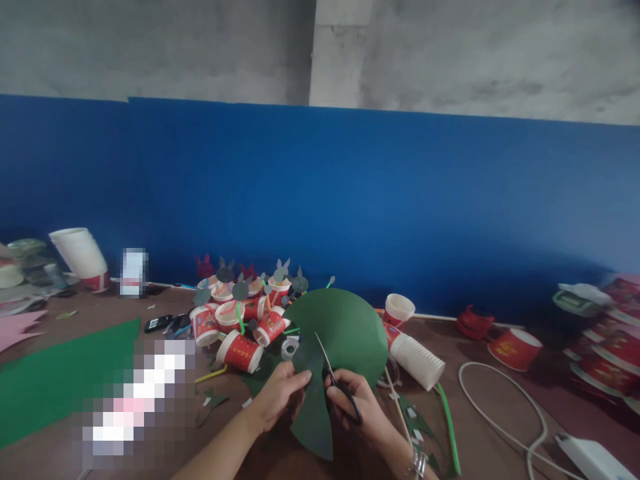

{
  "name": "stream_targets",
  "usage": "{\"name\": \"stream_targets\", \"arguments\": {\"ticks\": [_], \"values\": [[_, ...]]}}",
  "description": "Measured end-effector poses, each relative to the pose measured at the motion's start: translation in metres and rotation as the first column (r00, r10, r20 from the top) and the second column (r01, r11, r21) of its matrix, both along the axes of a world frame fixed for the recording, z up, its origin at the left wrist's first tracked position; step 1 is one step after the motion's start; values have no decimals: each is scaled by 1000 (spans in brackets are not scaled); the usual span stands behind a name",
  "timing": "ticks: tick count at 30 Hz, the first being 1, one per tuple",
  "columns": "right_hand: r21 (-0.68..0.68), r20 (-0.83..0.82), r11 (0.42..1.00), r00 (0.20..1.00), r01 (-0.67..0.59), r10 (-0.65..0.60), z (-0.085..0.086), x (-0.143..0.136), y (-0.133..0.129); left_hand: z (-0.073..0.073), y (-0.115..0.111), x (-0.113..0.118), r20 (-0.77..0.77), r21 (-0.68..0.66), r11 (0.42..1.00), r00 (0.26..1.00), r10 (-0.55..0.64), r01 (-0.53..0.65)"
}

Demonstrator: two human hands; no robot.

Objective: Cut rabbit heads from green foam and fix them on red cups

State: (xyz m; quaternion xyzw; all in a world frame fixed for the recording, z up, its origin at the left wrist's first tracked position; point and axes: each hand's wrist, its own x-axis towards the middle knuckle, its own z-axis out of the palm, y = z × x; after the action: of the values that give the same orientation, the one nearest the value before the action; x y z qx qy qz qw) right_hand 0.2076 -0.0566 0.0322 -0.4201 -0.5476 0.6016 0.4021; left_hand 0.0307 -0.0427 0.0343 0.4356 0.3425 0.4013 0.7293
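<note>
"Left hand (280, 397) first: how is it holding on?"

"Thumb and fingers are pinched together on the green paper (345, 327). The right hand (353, 400) has its fingers wrapped round the handles of the scissors (326, 360). How far apart the blades stand I can't tell; only one shows clearly."

"Where's the paper, then?"

"Between the hands, in front of the person, with a red cup (240, 351) beyond it to the left."

"What might go wrong?"

"If the sheet turns or sags, I'd expect the tip to nick the broad round part. The loose lower end could flop and pull a cut crooked. And the left thumb sits near the blade, so a slip might catch it."

"What does it all look like as material?"

"Smooth, matt card, I'd say: one wide rounded lobe, then a narrow waist and a flared tail. Slim metal blade, dark looped handles. To the right lies a stack of white cups (420, 363), ridged by its rims."
</note>
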Motion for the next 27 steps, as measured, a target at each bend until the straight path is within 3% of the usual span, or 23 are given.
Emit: {"name": "stream_targets", "arguments": {"ticks": [10, 19, 27], "values": [[-43, -30, 999, 999, 12, -13, 2, 3, 0, 2, -1, -1, 156, 8, 1000, 988, 9, -11], [-73, -85, 997, 996, 9, -15, 9, 1, -1, 2, -1, -3, 18, 17, 1000, 1000, -9, 8], [-72, -18, 997, 1000, -1, -1, 7, 8, 4, 9, 0, -6, 88, 71, 997, 995, -39, 32]]}}
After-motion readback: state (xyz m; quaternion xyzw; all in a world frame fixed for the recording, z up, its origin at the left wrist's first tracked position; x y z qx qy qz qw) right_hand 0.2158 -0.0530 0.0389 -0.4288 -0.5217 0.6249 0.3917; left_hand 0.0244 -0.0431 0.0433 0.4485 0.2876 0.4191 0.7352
